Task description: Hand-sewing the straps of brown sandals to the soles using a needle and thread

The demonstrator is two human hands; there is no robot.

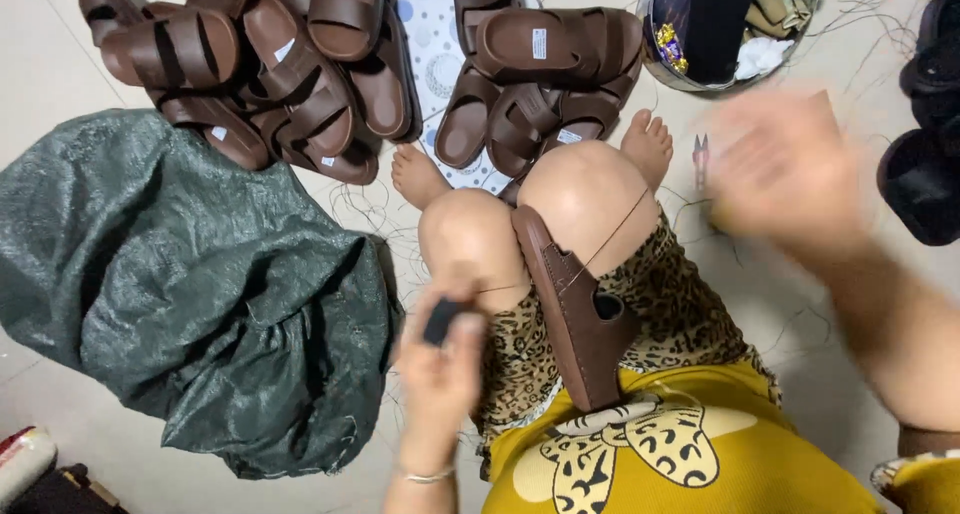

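A: Sandal [580, 319] wedged on edge between your knees, sole toward the left knee. A thread [618, 229] runs taut from its strap up and to the right.

B: Hands?

A: Your left hand [440, 364] pinches a small dark tool [441, 320] beside the left knee. Your right hand [785, 169] is raised and blurred; can't tell whether it's spread or gripping the thread's end.

B: Step?

A: Looks like hand-stitching the strap, mid-pull. Next move likely needs the thread drawn snug with the sandal clamped.

B: Around you?

A: Green sack [190, 294] left, sandal piles [300, 74] ahead, basket [650, 34] on the floor.
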